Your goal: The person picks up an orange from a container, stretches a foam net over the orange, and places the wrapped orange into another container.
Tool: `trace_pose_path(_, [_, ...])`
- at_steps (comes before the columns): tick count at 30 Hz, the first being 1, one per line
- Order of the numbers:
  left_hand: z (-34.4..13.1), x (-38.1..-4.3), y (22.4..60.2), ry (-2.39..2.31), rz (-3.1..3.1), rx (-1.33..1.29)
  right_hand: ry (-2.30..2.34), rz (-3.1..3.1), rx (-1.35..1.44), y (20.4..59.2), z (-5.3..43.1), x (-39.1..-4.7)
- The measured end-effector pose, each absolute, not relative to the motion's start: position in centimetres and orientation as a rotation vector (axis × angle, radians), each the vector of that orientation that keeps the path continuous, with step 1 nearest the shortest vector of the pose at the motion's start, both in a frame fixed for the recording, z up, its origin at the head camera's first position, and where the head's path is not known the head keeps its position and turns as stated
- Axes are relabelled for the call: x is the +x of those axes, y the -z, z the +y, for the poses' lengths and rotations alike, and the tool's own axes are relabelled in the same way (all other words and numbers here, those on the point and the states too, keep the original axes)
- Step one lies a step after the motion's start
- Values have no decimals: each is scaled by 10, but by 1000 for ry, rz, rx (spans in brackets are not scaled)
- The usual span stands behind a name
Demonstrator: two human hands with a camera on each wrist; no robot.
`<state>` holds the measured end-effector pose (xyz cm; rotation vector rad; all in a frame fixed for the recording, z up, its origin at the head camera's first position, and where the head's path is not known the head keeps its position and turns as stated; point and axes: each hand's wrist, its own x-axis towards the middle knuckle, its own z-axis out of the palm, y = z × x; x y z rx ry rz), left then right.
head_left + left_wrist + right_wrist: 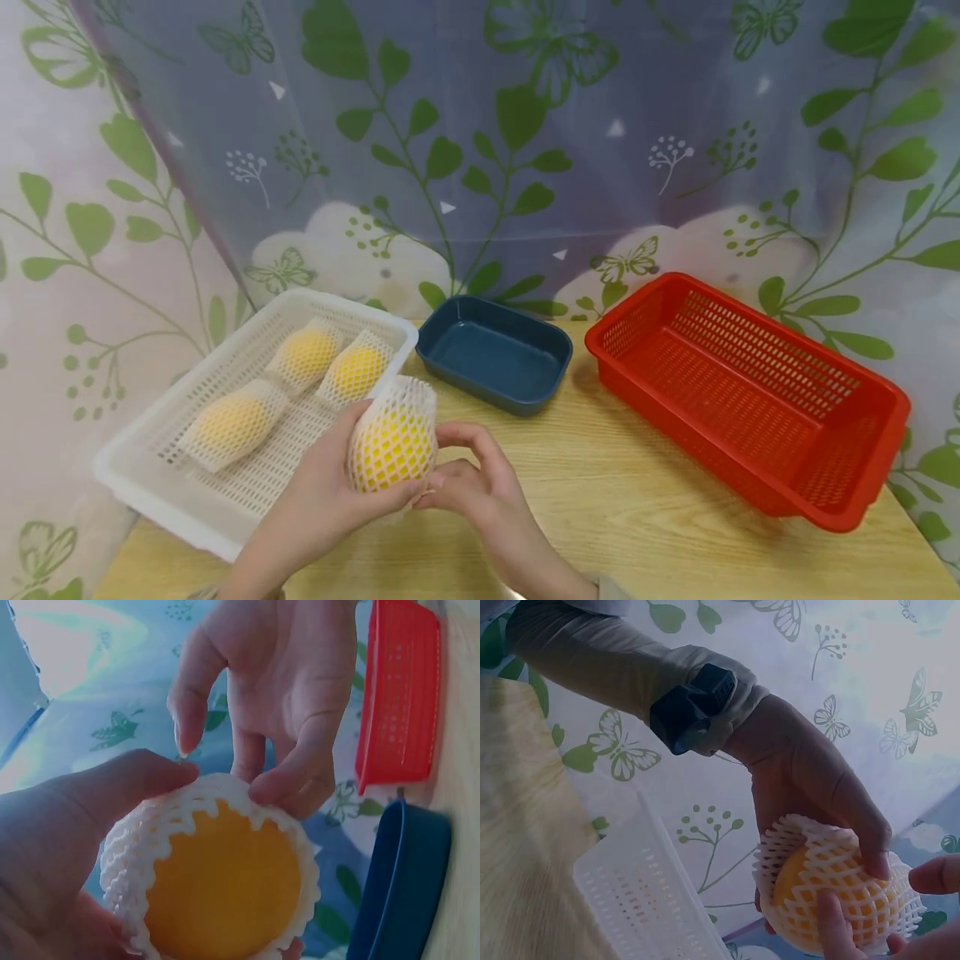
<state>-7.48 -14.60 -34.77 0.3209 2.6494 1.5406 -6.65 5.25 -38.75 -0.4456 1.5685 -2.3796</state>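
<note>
In the head view my left hand [322,492] grips a yellow mango [393,450] wrapped in a white foam net [412,396], held above the table beside the white basket. My right hand [487,500] is at the mango's right side. In the left wrist view, the right thumb and a finger pinch the rim of the net, while another finger stands apart from it. Bare orange-yellow skin shows through the net's open end there. Three more netted mangoes, one of them nearest the front [232,421], lie in the white basket [161,508].
A dark blue tray [495,354] stands at the back middle of the wooden table [600,533]. To the right is a red slotted basket [735,400], set at an angle. Patterned cloth [480,150] hangs behind the table and at its sides.
</note>
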Motion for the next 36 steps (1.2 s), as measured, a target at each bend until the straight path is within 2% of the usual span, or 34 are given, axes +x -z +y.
trace_pose_path(7, [-174,-81,339,-1443,2765,318,2224,2015,-730,391,32,-83])
trace_pose_path(14, [-204,-94,340,-1285,2869,288,1885,2860,-1198,399,5,-105])
trace_pose_path(17, [-217,-103,345,-1223,2935,282,1660,3183,-1289,404,-8,-115])
trace_pose_path(24, [-247,-126,361,-1064,3085,195,1110,3478,-1131,427,-33,-131])
trace_pose_path(31, [-268,-139,390,-778,3190,114,522,3471,-857,447,-56,-128])
trace_pose_path(36, [-275,-142,411,-609,3136,94,418,3327,-744,450,-67,-124])
